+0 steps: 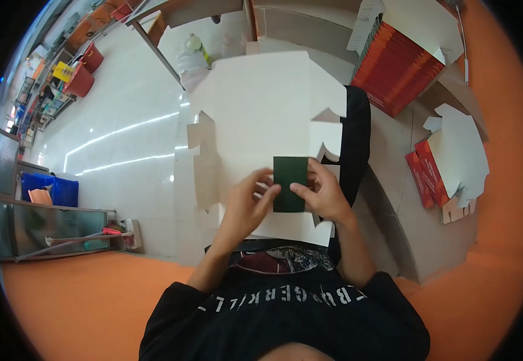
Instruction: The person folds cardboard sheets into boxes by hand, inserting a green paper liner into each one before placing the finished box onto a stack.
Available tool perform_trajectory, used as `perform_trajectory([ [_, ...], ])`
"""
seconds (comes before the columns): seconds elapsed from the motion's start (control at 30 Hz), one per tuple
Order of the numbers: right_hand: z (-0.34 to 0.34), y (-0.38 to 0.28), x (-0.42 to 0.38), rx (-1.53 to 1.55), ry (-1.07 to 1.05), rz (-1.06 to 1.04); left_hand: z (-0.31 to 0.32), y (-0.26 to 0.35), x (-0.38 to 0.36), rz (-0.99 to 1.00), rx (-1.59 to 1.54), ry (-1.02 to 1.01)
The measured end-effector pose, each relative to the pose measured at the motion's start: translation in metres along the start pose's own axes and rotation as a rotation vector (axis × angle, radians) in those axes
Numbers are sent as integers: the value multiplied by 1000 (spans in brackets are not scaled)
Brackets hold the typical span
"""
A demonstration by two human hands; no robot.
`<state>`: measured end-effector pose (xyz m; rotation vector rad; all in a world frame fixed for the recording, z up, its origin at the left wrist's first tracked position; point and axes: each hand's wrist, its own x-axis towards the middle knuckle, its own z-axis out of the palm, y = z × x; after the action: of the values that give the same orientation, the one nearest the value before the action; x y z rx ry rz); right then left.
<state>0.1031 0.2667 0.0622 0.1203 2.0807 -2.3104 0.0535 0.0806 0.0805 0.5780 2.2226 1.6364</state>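
A dark green, flat rectangular card [290,168] is held upright between my two hands, above a white die-cut cardboard sheet [261,102]. My left hand [251,200] grips the card's left edge, with the thumb in front and the fingers curled at the side. On the other side, my right hand [326,194] pinches the right edge, its thumb lying across the front face. The cardboard rests on my lap, unfolded, with notched flaps along both sides. What the card is made of, I cannot make out.
To the right stands a stack of red folded cartons [393,66], with more red and white cartons [433,171] below it. Blue crates [51,188] and a red bin [79,80] are at the left. A bagged item [193,63] sits beyond the cardboard.
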Motion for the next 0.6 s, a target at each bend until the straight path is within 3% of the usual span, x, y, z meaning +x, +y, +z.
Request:
perform_trajectory([
  [0.07, -3, 2, 13, 6, -12, -186, -1, -5, 17, -75, -206, -32],
  [0.2, -31, -20, 6, 246, 105, -6, -13, 14, 38, 59, -309, 167],
  [0.3, -27, -14, -12, 101, 37, -411, -20, 20, 50, 176, -456, 211],
  [0.43, 7, -21, -13, -219, 250, -652, -23, 31, 58, 175, -592, 289],
  [0.47, 7, -21, -11, -146, 242, -666, -23, 40, 56, 180, -667, 295],
  [0.6, 3, -29, 1, -579, 233, -893, -24, 51, 52, 162, -795, 277],
])
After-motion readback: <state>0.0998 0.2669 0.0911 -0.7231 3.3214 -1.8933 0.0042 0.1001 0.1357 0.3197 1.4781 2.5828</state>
